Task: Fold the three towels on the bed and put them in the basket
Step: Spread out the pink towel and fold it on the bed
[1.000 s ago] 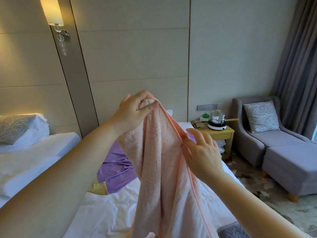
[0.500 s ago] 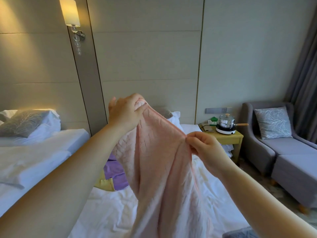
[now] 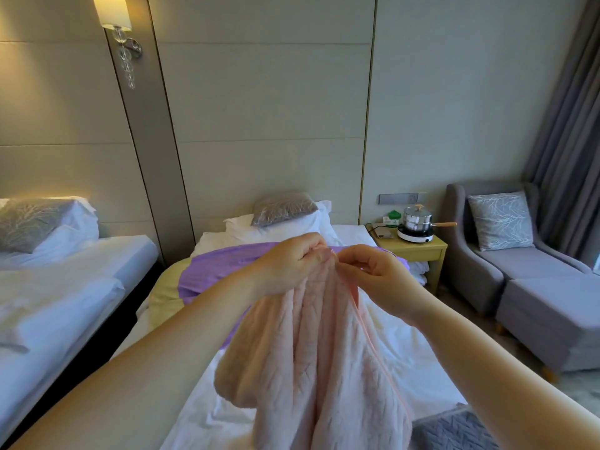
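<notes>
The pink towel hangs over the near end of the bed. Its long axis runs vertically, with the top edge gathered at your hands and the bulk drooping toward you. Your left hand and right hand each pinch that top edge, fingers curled on the cloth, almost touching. Match the corners exactly and let the hems hang level before laying it down. The purple towel lies farther up the bed.

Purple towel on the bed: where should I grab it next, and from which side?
Probably the purple towel's near left corner, reaching from the foot side: it lies spread flat over the yellow towel, that corner exposed, the rest hidden behind the pink towel.
</notes>
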